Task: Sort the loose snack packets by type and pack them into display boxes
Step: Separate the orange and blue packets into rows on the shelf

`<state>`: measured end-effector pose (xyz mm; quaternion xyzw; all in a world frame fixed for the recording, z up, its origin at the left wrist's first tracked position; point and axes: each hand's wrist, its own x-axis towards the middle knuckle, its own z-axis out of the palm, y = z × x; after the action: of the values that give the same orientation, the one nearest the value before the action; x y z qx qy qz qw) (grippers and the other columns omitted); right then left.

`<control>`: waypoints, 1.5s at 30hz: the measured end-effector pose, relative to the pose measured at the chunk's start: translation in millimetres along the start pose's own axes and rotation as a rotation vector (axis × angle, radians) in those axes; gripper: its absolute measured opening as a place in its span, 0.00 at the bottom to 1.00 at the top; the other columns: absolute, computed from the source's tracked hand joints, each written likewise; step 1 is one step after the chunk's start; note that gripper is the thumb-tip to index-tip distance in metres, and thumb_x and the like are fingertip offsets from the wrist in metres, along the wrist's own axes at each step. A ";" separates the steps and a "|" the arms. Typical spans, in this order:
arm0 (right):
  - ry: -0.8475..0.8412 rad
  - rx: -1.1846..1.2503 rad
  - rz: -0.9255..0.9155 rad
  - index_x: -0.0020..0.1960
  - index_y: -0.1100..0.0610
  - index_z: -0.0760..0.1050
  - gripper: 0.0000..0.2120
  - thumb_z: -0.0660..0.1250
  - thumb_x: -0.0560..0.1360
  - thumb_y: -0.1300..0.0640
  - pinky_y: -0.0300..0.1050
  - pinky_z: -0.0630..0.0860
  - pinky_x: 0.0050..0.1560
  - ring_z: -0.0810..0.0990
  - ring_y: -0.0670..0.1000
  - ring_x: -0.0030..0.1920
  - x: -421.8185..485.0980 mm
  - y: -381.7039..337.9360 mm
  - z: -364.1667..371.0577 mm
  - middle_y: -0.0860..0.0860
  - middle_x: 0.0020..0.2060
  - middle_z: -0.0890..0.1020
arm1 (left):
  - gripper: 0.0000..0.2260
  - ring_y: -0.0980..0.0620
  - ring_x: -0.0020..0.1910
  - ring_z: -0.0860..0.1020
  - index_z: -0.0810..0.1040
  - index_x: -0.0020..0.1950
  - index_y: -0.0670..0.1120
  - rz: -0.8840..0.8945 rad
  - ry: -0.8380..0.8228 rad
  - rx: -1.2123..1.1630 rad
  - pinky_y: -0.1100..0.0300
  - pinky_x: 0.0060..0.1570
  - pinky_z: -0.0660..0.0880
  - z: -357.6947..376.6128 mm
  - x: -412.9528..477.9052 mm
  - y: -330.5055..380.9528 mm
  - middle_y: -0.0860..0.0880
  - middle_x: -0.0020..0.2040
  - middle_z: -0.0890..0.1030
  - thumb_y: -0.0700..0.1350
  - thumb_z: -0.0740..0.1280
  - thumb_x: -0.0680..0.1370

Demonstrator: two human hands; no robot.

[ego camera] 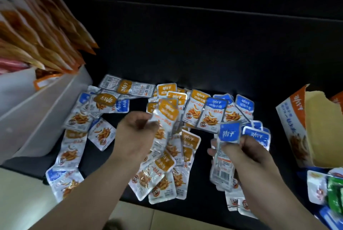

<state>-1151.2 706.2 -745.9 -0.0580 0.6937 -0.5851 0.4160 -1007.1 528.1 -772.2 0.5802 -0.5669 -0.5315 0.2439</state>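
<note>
1. Holding an orange-top packet [165,116], the left hand [136,133] has its fingers pinched on the packet's lower edge; packet is blurred, raised above the pile.
2. Right hand [245,152] is clamped on a stack of blue-top packets [225,157], thumb across the front; top one stands upright, blue label up, barcode side showing lower down.
3. Loose packets [163,164] lie scattered and overlapping on a dark surface [204,53], orange-top and blue-top mixed.
4. Orange-tops bunch in the middle, under and beyond the left hand; blue-tops bunch right of centre, near the right hand.
5. More mixed packets spread left, just beside a white bin [46,111].
6. White bin at far left holds upright orange pouches [42,40], tilted, blurred.
7. Open display box [291,129] at right, orange and white, flap torn open, yellowish inside; contents cannot tell.
8. Other packs [332,190], green and white, at lower right edge, partly cut off.
</note>
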 end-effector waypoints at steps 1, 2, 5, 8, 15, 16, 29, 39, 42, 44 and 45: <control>-0.003 0.009 0.001 0.46 0.63 0.70 0.11 0.71 0.78 0.59 0.58 0.80 0.60 0.88 0.51 0.48 -0.6 -2.6 3.5 0.50 0.45 0.88 | 0.07 0.56 0.43 0.82 0.80 0.49 0.51 0.041 0.034 0.076 0.65 0.36 0.73 -2.0 7.3 -3.3 0.54 0.42 0.83 0.43 0.77 0.76; -0.001 -0.021 -0.006 0.43 0.59 0.69 0.13 0.73 0.77 0.57 0.59 0.81 0.58 0.88 0.52 0.46 -0.9 -4.0 5.4 0.50 0.44 0.88 | 0.07 0.55 0.43 0.82 0.79 0.49 0.50 0.078 0.048 0.179 0.63 0.35 0.72 -3.1 12.2 -7.7 0.54 0.41 0.82 0.44 0.76 0.76; 0.033 -0.178 -0.026 0.40 0.53 0.66 0.21 0.78 0.71 0.48 0.49 0.78 0.41 0.82 0.55 0.33 -0.6 -8.8 4.9 0.50 0.33 0.81 | 0.12 0.48 0.49 0.78 0.80 0.54 0.50 0.278 0.105 0.646 0.58 0.40 0.71 -8.3 18.6 -22.7 0.51 0.51 0.79 0.50 0.76 0.74; 0.145 -0.263 -0.062 0.40 0.53 0.66 0.24 0.82 0.67 0.46 0.45 0.72 0.28 0.69 0.54 0.29 11.7 -8.1 -3.6 0.55 0.32 0.73 | 0.17 0.45 0.55 0.76 0.80 0.60 0.48 0.552 0.126 0.727 0.55 0.48 0.73 -8.8 10.6 -26.7 0.48 0.59 0.75 0.47 0.77 0.73; 0.372 -0.565 -0.202 0.51 0.51 0.74 0.11 0.74 0.74 0.56 0.27 0.69 0.29 0.75 0.45 0.39 64.2 -4.2 -42.2 0.54 0.60 0.69 | 0.10 0.62 0.57 0.77 0.83 0.56 0.49 0.698 -0.249 0.471 0.72 0.56 0.72 32.8 -22.5 -29.2 0.57 0.60 0.75 0.49 0.69 0.77; 0.343 -0.599 -0.209 0.54 0.50 0.75 0.10 0.72 0.75 0.58 0.27 0.70 0.29 0.77 0.47 0.38 69.7 -0.2 -41.2 0.53 0.60 0.68 | 0.11 0.59 0.59 0.77 0.83 0.57 0.49 0.717 -0.254 0.510 0.67 0.58 0.74 36.0 -22.2 -31.4 0.56 0.61 0.76 0.49 0.68 0.76; 0.355 -1.050 -0.573 0.62 0.51 0.81 0.17 0.74 0.74 0.52 0.60 0.75 0.59 0.68 0.60 0.68 79.4 38.8 -61.5 0.56 0.69 0.71 | 0.28 0.45 0.84 0.45 0.63 0.81 0.46 0.882 -0.548 1.043 0.49 0.81 0.38 120.1 5.9 -21.8 0.48 0.83 0.60 0.58 0.48 0.85; -0.020 -1.510 -0.499 0.81 0.37 0.53 0.34 0.38 0.75 0.37 0.73 0.49 0.77 0.35 0.53 0.82 76.5 27.7 -41.5 0.41 0.83 0.47 | 0.24 0.47 0.84 0.52 0.71 0.77 0.51 0.957 -0.501 0.943 0.46 0.81 0.39 108.3 14.9 -17.0 0.52 0.79 0.69 0.49 0.57 0.80; -0.034 -1.564 -0.430 0.81 0.37 0.52 0.38 0.35 0.73 0.30 0.70 0.51 0.78 0.37 0.51 0.82 83.4 24.8 -39.7 0.40 0.83 0.46 | 0.24 0.46 0.84 0.51 0.71 0.77 0.52 0.913 -0.459 1.011 0.43 0.79 0.37 93.5 23.2 -26.6 0.53 0.81 0.65 0.47 0.63 0.80; -0.055 -1.608 -0.421 0.81 0.35 0.50 0.37 0.37 0.74 0.27 0.67 0.52 0.78 0.35 0.51 0.82 86.3 24.1 -42.9 0.40 0.83 0.43 | 0.24 0.46 0.84 0.51 0.71 0.77 0.51 0.930 -0.454 1.002 0.42 0.80 0.39 85.9 25.6 -31.5 0.52 0.82 0.63 0.47 0.63 0.81; -0.069 -1.628 -0.409 0.81 0.35 0.48 0.35 0.40 0.75 0.27 0.66 0.51 0.78 0.33 0.50 0.82 87.2 23.2 -45.6 0.40 0.82 0.41 | 0.23 0.46 0.84 0.51 0.71 0.78 0.51 0.936 -0.454 0.999 0.43 0.80 0.39 83.6 26.2 -32.1 0.52 0.82 0.62 0.48 0.62 0.81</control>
<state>-1227.6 698.7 -811.7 -0.4825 0.8619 0.0364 0.1512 -1074.3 538.5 -836.0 0.1942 -0.9681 -0.1561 0.0279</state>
